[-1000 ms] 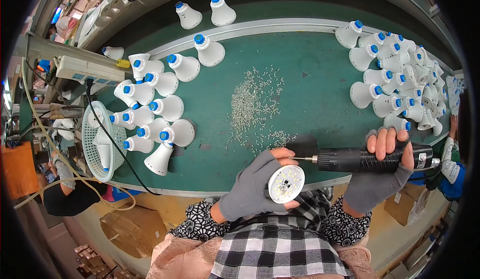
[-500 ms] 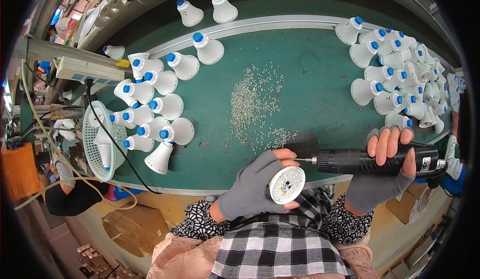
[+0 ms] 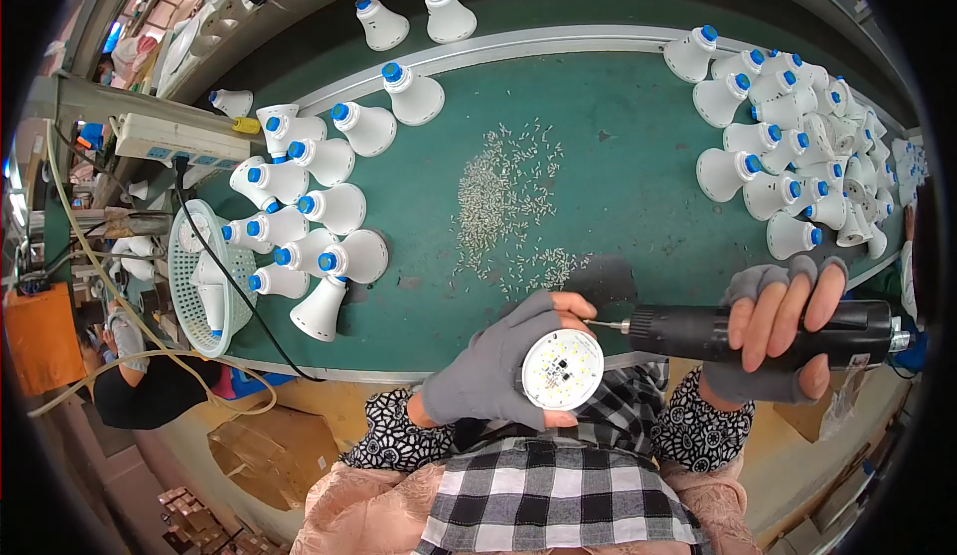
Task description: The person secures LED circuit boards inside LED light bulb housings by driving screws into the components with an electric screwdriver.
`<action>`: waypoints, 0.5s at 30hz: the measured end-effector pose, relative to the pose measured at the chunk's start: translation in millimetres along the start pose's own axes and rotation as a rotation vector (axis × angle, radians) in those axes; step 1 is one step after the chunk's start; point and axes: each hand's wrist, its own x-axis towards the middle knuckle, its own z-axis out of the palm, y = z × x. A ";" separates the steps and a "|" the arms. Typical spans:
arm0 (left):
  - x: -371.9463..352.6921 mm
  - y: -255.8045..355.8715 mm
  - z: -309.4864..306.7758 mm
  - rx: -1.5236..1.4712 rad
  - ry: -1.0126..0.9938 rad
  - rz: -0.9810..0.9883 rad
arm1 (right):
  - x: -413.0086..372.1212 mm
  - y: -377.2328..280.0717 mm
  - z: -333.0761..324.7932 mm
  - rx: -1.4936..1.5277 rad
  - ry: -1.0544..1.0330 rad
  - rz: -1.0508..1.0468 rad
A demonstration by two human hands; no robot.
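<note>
Green bench (image 3: 618, 156), scattered screws (image 3: 503, 206), left hand (image 3: 488, 371) clasping LED bulb (image 3: 561, 369), right hand (image 3: 773, 341) gripping screwdriver (image 3: 698, 334)

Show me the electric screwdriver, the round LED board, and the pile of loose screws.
electric screwdriver (image 3: 688, 334): head view, on the black barrel behind the bit.
LED board (image 3: 561, 369): head view, on the middle of its white face.
pile of screws (image 3: 495, 201): head view, on the dense middle of the scatter.
</note>
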 end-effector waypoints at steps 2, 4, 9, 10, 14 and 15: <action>-2.2 -4.3 2.2 -0.077 0.058 -0.009 | -1.7 -4.5 11.0 -0.044 0.160 -0.082; -6.2 -10.4 5.6 -0.217 0.111 -0.072 | -3.7 -7.8 18.5 -0.081 0.282 -0.172; -8.1 4.4 9.0 -0.092 0.140 -0.252 | -11.4 -6.7 44.9 -0.072 0.391 -0.181; -6.9 5.2 9.8 -0.053 0.130 -0.241 | -12.7 -3.9 48.2 -0.067 0.383 -0.172; -7.2 4.2 13.7 -0.002 0.117 -0.227 | -12.6 5.2 64.4 -0.122 0.475 -0.118; -7.8 5.3 14.6 0.004 0.120 -0.225 | -13.0 5.4 65.7 -0.134 0.468 -0.101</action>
